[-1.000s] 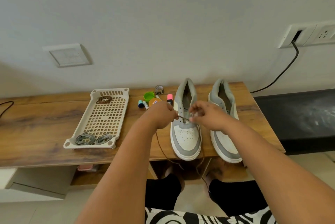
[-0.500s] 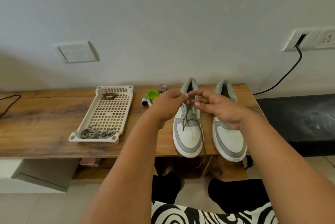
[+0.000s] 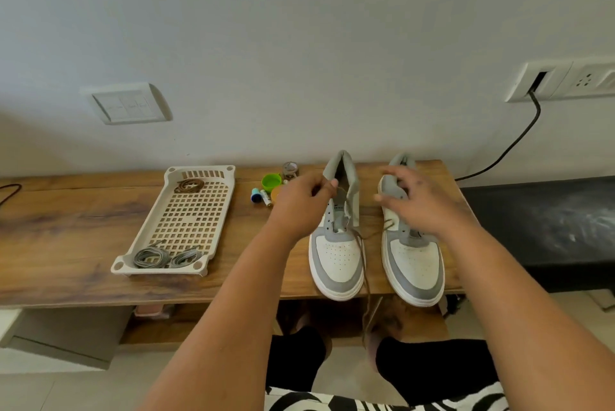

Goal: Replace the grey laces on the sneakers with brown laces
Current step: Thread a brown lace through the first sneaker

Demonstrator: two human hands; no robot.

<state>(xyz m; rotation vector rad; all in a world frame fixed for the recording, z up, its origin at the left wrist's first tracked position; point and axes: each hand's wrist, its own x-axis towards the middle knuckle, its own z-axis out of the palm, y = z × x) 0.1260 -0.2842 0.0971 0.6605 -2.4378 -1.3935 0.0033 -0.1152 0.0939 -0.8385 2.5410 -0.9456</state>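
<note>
Brown lace (image 3: 361,237) pinched by left hand (image 3: 301,202) over unbranded left sneaker (image 3: 337,244)

Left hand (image 3: 301,202) pinched — right hand (image 3: 417,201) spread

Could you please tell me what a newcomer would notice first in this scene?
Two white-and-grey sneakers stand side by side on the wooden bench, a thin brown lace trailing off its front edge. The left hand pinches the lace; the right hand hovers open. Left, a cream perforated plastic tray holds coiled grey laces.
</note>
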